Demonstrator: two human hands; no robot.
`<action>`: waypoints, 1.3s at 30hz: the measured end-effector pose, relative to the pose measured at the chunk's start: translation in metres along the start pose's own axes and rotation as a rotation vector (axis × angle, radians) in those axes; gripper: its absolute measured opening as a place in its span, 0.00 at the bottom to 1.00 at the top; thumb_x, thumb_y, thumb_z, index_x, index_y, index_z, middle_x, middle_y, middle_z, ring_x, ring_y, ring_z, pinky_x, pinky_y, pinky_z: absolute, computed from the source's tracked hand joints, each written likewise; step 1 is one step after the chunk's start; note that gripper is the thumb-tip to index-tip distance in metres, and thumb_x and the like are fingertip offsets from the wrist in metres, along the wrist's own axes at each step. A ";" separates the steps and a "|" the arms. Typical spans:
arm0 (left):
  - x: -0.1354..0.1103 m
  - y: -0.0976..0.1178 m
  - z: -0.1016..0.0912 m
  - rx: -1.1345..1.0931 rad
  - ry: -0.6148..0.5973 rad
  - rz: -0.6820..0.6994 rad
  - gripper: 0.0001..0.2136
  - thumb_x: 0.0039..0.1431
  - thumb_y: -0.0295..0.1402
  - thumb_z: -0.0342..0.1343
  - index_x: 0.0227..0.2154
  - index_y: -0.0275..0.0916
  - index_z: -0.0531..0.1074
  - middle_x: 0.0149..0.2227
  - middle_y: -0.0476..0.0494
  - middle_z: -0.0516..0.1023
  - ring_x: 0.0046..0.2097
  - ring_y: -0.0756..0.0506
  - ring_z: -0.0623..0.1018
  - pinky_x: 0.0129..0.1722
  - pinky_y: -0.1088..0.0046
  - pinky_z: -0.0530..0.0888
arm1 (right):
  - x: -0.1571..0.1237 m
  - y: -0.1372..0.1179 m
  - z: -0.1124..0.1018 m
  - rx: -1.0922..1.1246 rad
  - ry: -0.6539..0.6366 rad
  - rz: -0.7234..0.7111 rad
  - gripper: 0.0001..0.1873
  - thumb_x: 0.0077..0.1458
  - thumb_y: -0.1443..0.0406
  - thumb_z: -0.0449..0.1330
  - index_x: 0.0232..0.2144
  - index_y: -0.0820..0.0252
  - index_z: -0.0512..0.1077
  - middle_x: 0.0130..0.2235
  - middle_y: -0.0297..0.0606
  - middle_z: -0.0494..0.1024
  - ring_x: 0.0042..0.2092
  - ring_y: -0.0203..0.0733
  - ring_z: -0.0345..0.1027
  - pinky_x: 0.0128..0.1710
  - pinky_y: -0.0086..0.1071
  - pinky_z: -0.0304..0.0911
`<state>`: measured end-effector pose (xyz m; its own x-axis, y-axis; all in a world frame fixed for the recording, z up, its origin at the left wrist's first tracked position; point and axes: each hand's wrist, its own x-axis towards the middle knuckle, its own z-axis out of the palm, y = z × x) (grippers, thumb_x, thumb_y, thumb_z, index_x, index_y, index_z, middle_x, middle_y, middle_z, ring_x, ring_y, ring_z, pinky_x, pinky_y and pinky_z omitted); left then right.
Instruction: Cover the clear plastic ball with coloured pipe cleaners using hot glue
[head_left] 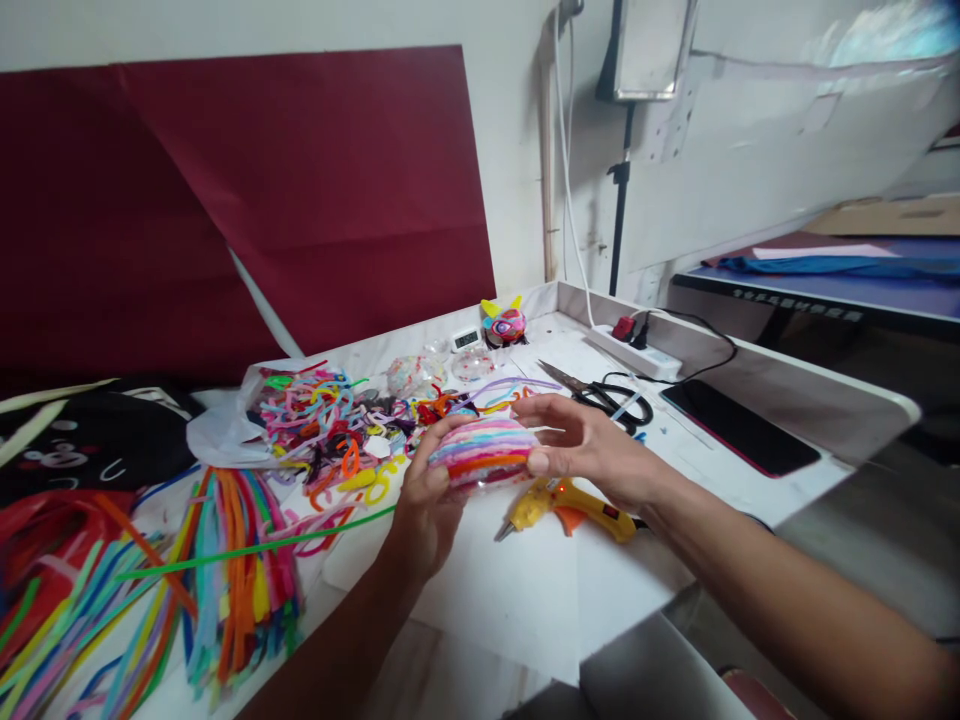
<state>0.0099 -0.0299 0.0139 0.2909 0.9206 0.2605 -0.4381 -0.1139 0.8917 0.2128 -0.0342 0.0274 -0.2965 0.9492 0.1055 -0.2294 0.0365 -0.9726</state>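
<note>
A clear rounded piece covered with rows of colourful pipe cleaners (pixel 484 447) is held above the white table between both hands. My left hand (pixel 426 500) grips its left side, thumb in front. On the right side, my right hand (pixel 577 450) closes on it with the thumb low and fingers at the top edge. Just below my right hand lies a yellow hot glue gun (pixel 577 505) with a small red light lit, its nozzle pointing left. Black-handled scissors (pixel 600 395) rest behind that hand. A long green pipe cleaner (pixel 300 540) runs leftward from behind my left wrist.
Bundles of pipe cleaners (pixel 232 570) and a plastic bag of cut pieces (pixel 300 410) cover the left side. A finished-looking colourful ball with yellow ears (pixel 505 322) stands at the back beside a small digital clock (pixel 466 340). A phone (pixel 739 427) and power strip (pixel 634 350) lie right.
</note>
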 end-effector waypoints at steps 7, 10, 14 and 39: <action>0.000 0.001 0.009 -0.159 0.010 -0.120 0.25 0.54 0.39 0.56 0.55 0.39 0.65 0.46 0.38 0.79 0.52 0.34 0.76 0.52 0.53 0.71 | 0.001 0.006 0.000 0.184 -0.068 0.106 0.22 0.45 0.60 0.71 0.44 0.56 0.76 0.45 0.38 0.79 0.40 0.41 0.75 0.40 0.37 0.73; 0.001 0.002 0.007 -0.184 -0.017 -0.166 0.25 0.56 0.37 0.54 0.57 0.38 0.65 0.48 0.38 0.78 0.54 0.34 0.75 0.55 0.53 0.68 | 0.000 0.007 0.001 0.236 -0.032 0.115 0.22 0.43 0.61 0.73 0.43 0.56 0.77 0.44 0.38 0.80 0.37 0.40 0.74 0.37 0.37 0.74; 0.003 0.007 0.002 -0.130 -0.100 -0.161 0.24 0.58 0.37 0.55 0.58 0.38 0.66 0.53 0.37 0.76 0.57 0.34 0.72 0.57 0.54 0.65 | -0.001 0.007 0.000 0.218 0.029 0.058 0.20 0.41 0.61 0.74 0.39 0.57 0.78 0.39 0.37 0.81 0.35 0.39 0.74 0.36 0.34 0.72; 0.013 0.009 0.011 0.407 -0.040 -0.054 0.22 0.51 0.37 0.65 0.49 0.44 0.72 0.49 0.46 0.78 0.50 0.43 0.76 0.47 0.74 0.72 | -0.012 0.016 -0.010 -0.144 0.120 -0.201 0.31 0.41 0.61 0.72 0.49 0.60 0.73 0.45 0.45 0.81 0.44 0.50 0.76 0.44 0.43 0.71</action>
<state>0.0193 -0.0230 0.0289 0.3407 0.9150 0.2163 -0.0510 -0.2118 0.9760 0.2223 -0.0416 0.0087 -0.1445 0.9484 0.2824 -0.1357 0.2637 -0.9550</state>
